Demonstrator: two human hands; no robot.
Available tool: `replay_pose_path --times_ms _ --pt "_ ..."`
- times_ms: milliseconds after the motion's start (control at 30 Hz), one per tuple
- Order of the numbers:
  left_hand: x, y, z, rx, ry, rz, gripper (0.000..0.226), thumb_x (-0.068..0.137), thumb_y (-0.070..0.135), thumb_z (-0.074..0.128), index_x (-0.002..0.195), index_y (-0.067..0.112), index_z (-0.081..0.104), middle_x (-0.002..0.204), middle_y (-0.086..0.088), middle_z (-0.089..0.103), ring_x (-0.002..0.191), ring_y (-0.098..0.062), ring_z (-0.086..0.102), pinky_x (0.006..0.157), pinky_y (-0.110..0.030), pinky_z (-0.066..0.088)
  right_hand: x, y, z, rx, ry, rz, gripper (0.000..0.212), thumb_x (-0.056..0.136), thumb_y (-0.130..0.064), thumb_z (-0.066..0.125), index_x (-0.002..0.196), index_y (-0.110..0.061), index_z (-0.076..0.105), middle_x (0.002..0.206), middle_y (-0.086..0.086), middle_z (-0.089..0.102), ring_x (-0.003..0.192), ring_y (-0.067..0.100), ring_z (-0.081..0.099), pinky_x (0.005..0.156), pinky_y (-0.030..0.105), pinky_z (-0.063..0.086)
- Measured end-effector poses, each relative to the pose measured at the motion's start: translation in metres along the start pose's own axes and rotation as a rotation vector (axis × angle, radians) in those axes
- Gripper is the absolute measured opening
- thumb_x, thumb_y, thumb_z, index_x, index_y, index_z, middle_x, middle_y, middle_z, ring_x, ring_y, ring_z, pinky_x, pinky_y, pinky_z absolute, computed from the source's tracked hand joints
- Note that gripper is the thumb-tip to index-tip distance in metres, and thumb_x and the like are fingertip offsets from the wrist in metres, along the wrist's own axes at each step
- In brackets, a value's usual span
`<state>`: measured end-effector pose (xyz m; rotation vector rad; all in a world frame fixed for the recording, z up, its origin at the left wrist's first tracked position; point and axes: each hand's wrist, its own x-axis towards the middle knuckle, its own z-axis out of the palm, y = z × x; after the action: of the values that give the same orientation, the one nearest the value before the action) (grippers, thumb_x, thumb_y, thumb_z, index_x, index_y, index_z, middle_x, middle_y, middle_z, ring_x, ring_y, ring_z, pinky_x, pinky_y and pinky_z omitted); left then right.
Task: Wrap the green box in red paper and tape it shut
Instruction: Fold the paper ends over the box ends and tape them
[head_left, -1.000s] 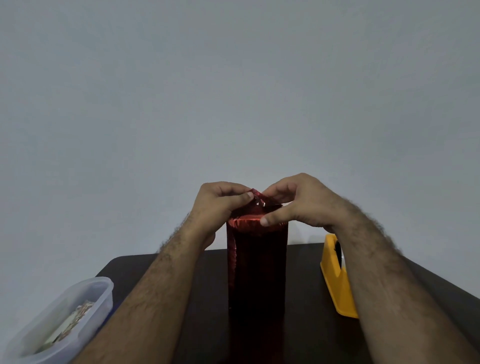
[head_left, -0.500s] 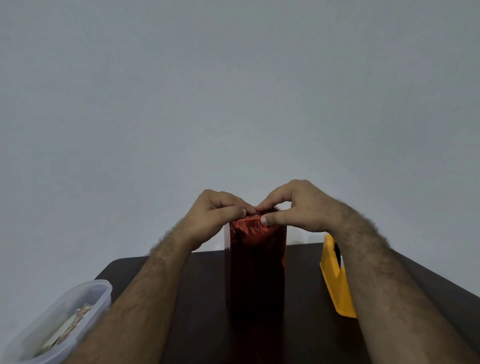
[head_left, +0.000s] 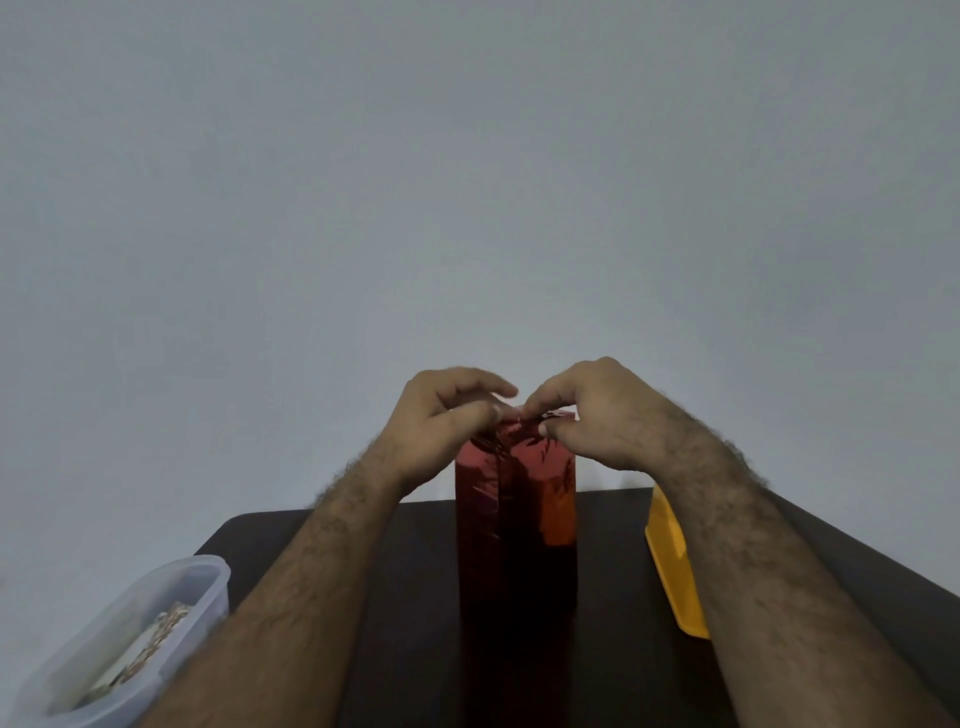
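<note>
A tall box covered in shiny red paper (head_left: 514, 525) stands upright on the dark table (head_left: 410, 561) in front of me. No green shows; the box itself is hidden under the paper. My left hand (head_left: 441, 421) and my right hand (head_left: 597, 415) meet at its top end, fingers and thumbs pinching the folded red paper down there. The fingertips nearly touch each other over the top edge. A paper seam runs down the near face.
A yellow tape dispenser (head_left: 675, 566) sits on the table to the right, partly behind my right forearm. A clear plastic container (head_left: 130, 634) with printed items inside stands at the lower left, off the table's corner. A plain grey wall fills the background.
The raised red flap at the top has been pressed flat. Both hands have closed in over the top end, and the box has turned slightly, showing a seam on its near face.
</note>
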<state>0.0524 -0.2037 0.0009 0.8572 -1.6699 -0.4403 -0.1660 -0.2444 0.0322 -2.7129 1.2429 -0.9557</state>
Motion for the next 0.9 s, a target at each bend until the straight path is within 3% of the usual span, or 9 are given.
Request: replay_pose_path --times_ms 133,233,367,467,567,667,733,833,900 --pt "0.007 0.0 0.003 -0.082 0.218 -0.099 0.02 0.099 0.004 0.064 0.112 0.015 0.075 0.096 -0.005 0.082 0.097 -0.017 0.076 0.09 -0.035 0.053 -0.007 0.015 -0.016 0.144 -0.094 -0.05 0.026 0.089 -0.021 0.084 0.103 -0.042 0.083 0.105 -0.027 0.077 0.109 -0.01 0.065 0.097 0.017 0.045" --pt "0.011 -0.002 0.003 -0.036 0.119 -0.169 0.018 0.098 0.004 0.07 0.111 0.015 0.079 0.103 -0.002 0.082 0.104 -0.014 0.076 0.094 -0.032 0.056 -0.01 0.025 -0.019 0.176 -0.102 -0.075 0.029 0.089 -0.019 0.084 0.103 -0.045 0.082 0.104 -0.034 0.075 0.109 -0.017 0.062 0.094 0.009 0.041" --pt "0.014 -0.007 0.005 -0.004 -0.069 -0.258 0.02 0.101 0.005 0.065 0.108 0.012 0.082 0.109 -0.007 0.081 0.108 -0.029 0.076 0.101 -0.045 0.058 -0.008 0.03 -0.008 0.234 -0.064 -0.105 0.031 0.093 -0.016 0.081 0.11 -0.042 0.083 0.107 -0.031 0.076 0.111 -0.014 0.064 0.101 0.014 0.045" --pt "0.015 -0.007 0.006 -0.001 -0.06 -0.285 0.02 0.1 0.004 0.064 0.104 0.009 0.084 0.105 -0.006 0.082 0.109 -0.031 0.075 0.098 -0.046 0.059 -0.004 0.033 0.001 0.214 -0.004 -0.104 0.033 0.096 -0.014 0.076 0.111 -0.043 0.082 0.108 -0.029 0.076 0.11 -0.012 0.064 0.099 0.013 0.045" --pt "0.014 -0.002 0.007 0.045 -0.01 -0.284 0.017 0.097 0.005 0.068 0.098 0.009 0.085 0.098 -0.001 0.083 0.1 -0.016 0.077 0.09 -0.031 0.058 -0.001 0.036 0.01 0.174 0.079 -0.064 0.038 0.098 -0.011 0.07 0.109 -0.047 0.08 0.111 -0.027 0.074 0.113 -0.005 0.064 0.103 0.023 0.049" --pt "0.016 0.002 0.013 0.146 0.008 -0.273 0.012 0.093 0.014 0.075 0.089 0.016 0.086 0.092 0.003 0.082 0.097 -0.014 0.077 0.094 -0.038 0.062 -0.003 0.035 0.013 0.269 0.071 -0.042 0.037 0.093 -0.008 0.066 0.104 -0.04 0.082 0.107 -0.021 0.076 0.11 -0.002 0.068 0.104 0.034 0.055" --pt "0.019 0.007 0.017 0.201 0.04 -0.26 0.011 0.091 0.017 0.077 0.084 0.019 0.086 0.088 0.005 0.082 0.092 -0.01 0.077 0.088 -0.036 0.063 -0.004 0.032 0.01 0.417 0.043 -0.028 0.031 0.088 -0.011 0.063 0.098 -0.032 0.084 0.101 -0.013 0.08 0.104 0.006 0.072 0.1 0.042 0.059" --pt "0.02 0.015 0.02 0.197 0.063 -0.239 0.01 0.09 0.014 0.078 0.083 0.017 0.085 0.083 0.002 0.081 0.079 -0.005 0.075 0.074 -0.024 0.056 -0.006 0.034 0.008 0.56 0.043 -0.024 0.021 0.084 -0.027 0.066 0.093 -0.023 0.084 0.097 -0.002 0.08 0.101 0.018 0.073 0.098 0.051 0.059" --pt "0.019 0.018 0.019 0.185 0.042 -0.24 0.009 0.089 0.012 0.079 0.082 0.016 0.084 0.082 -0.002 0.081 0.082 -0.012 0.077 0.078 -0.033 0.061 -0.008 0.036 0.011 0.613 0.045 -0.032 0.024 0.085 -0.04 0.075 0.094 -0.019 0.084 0.095 0.005 0.08 0.098 0.028 0.075 0.096 0.056 0.059"
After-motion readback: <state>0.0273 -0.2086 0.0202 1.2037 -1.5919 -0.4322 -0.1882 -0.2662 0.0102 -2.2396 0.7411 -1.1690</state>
